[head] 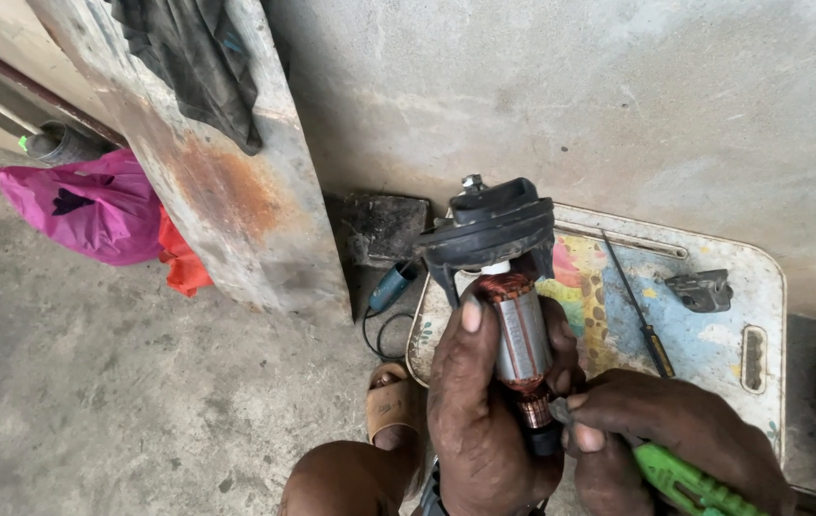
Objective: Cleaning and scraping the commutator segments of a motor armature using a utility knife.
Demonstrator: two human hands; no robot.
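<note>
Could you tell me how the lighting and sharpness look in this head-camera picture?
In the head view, light is soft and even, with no hard shadows or glare; the motor armature in the left hand is sharp; the right hand with the green-handled tool is cropped at the bottom edge; the wall line bows slightly, suggesting wide-angle distortion.

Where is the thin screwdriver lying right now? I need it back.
In the head view, the screwdriver lies diagonally on the worn painted tray, right of the motor armature held in the left hand, and left of a small grey metal part.

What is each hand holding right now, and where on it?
Left hand grips the motor armature around its steel core. Right hand holds a green-handled tool by its handle.
</note>
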